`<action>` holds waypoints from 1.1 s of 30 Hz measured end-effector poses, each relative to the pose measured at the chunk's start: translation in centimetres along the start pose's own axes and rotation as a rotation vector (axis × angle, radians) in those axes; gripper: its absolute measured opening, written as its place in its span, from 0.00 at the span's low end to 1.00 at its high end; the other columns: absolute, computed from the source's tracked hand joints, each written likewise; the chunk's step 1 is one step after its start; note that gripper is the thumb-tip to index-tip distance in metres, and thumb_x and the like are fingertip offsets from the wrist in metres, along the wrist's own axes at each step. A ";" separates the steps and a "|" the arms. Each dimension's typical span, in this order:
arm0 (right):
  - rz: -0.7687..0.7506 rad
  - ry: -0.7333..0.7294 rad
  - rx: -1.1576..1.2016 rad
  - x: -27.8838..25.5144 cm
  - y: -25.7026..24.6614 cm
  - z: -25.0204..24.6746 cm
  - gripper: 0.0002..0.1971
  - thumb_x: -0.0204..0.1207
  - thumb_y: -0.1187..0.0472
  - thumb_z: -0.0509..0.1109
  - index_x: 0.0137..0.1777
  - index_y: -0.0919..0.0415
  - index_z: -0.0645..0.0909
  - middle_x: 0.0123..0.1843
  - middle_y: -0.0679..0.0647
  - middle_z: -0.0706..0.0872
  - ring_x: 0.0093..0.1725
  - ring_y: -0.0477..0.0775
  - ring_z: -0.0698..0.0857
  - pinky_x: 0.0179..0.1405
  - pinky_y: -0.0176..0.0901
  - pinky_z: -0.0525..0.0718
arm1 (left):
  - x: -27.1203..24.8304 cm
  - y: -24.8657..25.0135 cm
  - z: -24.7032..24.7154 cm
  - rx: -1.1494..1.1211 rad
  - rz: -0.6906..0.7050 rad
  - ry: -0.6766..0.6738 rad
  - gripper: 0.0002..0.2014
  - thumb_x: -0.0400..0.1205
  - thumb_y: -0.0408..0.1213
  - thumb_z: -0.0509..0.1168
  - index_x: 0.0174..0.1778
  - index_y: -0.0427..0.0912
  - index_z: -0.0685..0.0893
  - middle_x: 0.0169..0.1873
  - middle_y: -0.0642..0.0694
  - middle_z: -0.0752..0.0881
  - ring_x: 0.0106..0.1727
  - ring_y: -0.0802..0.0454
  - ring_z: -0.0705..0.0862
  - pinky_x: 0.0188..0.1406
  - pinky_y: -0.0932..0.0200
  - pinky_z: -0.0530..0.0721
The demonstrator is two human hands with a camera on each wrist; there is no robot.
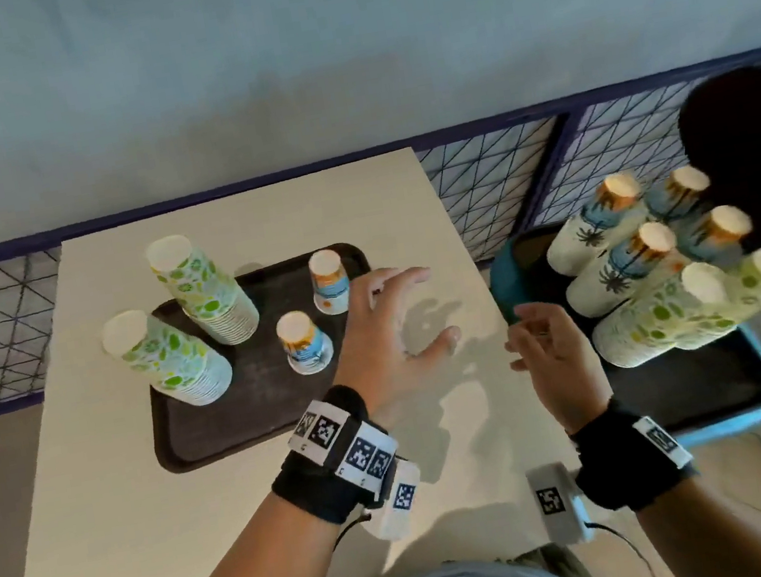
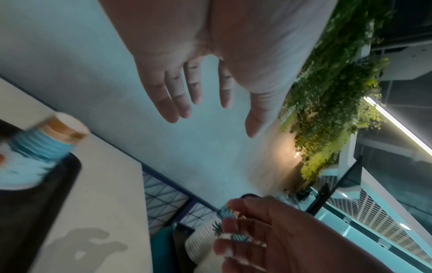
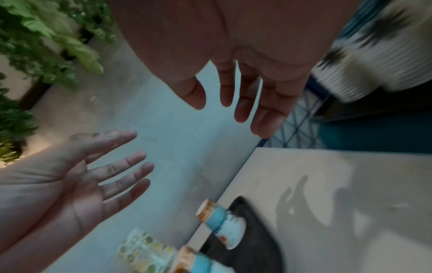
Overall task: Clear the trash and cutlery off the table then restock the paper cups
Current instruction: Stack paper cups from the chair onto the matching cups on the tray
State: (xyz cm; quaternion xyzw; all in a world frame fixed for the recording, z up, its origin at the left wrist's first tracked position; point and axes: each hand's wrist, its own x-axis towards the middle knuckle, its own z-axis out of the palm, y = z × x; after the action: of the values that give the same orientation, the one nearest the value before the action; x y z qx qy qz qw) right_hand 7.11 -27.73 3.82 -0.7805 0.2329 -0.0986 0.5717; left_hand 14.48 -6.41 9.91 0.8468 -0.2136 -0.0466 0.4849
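While the palm-print cup (image 1: 305,342) stands inverted on the tray (image 1: 204,446), sorted apart from green stacks (image 1: 204,291), your left hand (image 1: 391,336) hovers just right of it, grip wide and empty like your right hand (image 1: 548,351).

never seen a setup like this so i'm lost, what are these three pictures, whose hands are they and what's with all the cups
There is no machine here: a person works with bare hands and wears cameras. The big picture comes from a head camera looking down. The other two come from cameras strapped to each wrist, looking along the palm toward the fingers. The left hand hovers over the pale table. The right hand is by the table's right edge, near a teal bin crowded with cup stacks. On the table sits a dark tray carrying two tall green-patterned stacks and two blue-and-orange cups, all upside down. Both hands are open and hold nothing.
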 end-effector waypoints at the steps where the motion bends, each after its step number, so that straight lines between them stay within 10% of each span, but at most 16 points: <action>1: 0.034 0.016 -0.031 0.0 1.4 -2.1 0.10 0.80 0.54 0.71 0.60 0.46 0.81 0.47 0.54 0.89 0.48 0.60 0.90 0.49 0.64 0.91 | 0.6 0.8 1.8 -0.005 0.019 -0.015 0.31 0.76 0.42 0.81 0.76 0.51 0.81 0.73 0.47 0.71 0.73 0.50 0.78 0.69 0.58 0.84; 4: 0.111 0.042 -0.144 0.1 5.4 -7.9 0.11 0.74 0.45 0.70 0.55 0.42 0.82 0.43 0.48 0.90 0.44 0.54 0.90 0.50 0.67 0.89 | 2.3 3.9 7.0 -0.026 0.052 -0.083 0.31 0.77 0.41 0.81 0.76 0.52 0.81 0.73 0.48 0.71 0.69 0.53 0.81 0.60 0.75 0.80; 8: 0.213 0.092 -0.251 0.4 9.8 -15.0 0.03 0.79 0.58 0.74 0.50 0.49 0.84 0.41 0.47 0.90 0.42 0.54 0.89 0.50 0.64 0.90 | 4.9 8.8 14.1 -0.008 0.141 -0.200 0.31 0.78 0.45 0.79 0.77 0.55 0.79 0.74 0.50 0.71 0.67 0.55 0.81 0.55 0.79 0.76; 15: 0.342 0.094 -0.320 2.6 13.5 -20.6 0.25 0.77 0.57 0.77 0.71 0.61 0.75 0.48 0.54 0.86 0.48 0.54 0.85 0.48 0.43 0.78 | 7.9 12.7 23.5 0.094 0.184 -0.371 0.33 0.80 0.42 0.78 0.82 0.51 0.76 0.77 0.45 0.71 0.71 0.46 0.80 0.68 0.51 0.84; 21: 0.400 0.036 -0.292 5.9 14.6 -21.3 0.44 0.72 0.56 0.79 0.85 0.59 0.61 0.60 0.59 0.81 0.57 0.57 0.83 0.53 0.44 0.77 | 10.3 13.6 29.7 0.451 0.148 -0.573 0.43 0.79 0.48 0.76 0.89 0.57 0.63 0.88 0.41 0.59 0.83 0.31 0.68 0.84 0.37 0.71; 25: 0.398 -0.028 -0.348 7.0 14.7 -20.3 0.51 0.65 0.48 0.78 0.86 0.56 0.56 0.70 0.67 0.80 0.69 0.66 0.81 0.66 0.55 0.81 | 10.5 13.3 31.3 0.499 0.080 -0.616 0.44 0.80 0.48 0.75 0.90 0.58 0.59 0.88 0.42 0.59 0.84 0.31 0.67 0.85 0.36 0.70; 28: 0.361 -0.151 -0.480 7.2 13.4 -20.2 0.40 0.79 0.55 0.74 0.85 0.63 0.58 0.80 0.63 0.69 0.80 0.68 0.67 0.81 0.57 0.66 | 10.5 13.5 31.6 0.441 0.070 -0.563 0.39 0.80 0.46 0.76 0.86 0.54 0.66 0.83 0.43 0.68 0.79 0.35 0.74 0.81 0.39 0.74; 33: 0.353 -0.113 -0.430 7.7 13.8 -19.8 0.47 0.75 0.52 0.79 0.87 0.62 0.54 0.83 0.61 0.64 0.81 0.66 0.65 0.81 0.53 0.64 | 10.4 14.5 31.5 0.383 0.007 -0.493 0.30 0.84 0.45 0.74 0.80 0.48 0.71 0.77 0.43 0.72 0.70 0.36 0.82 0.70 0.42 0.83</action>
State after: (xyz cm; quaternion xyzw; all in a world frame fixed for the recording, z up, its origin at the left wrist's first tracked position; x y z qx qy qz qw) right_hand 2.06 -51.43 -3.50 -0.8353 0.3487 0.0977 0.4136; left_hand 10.29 -42.25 6.94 0.8851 -0.3327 -0.2079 0.2504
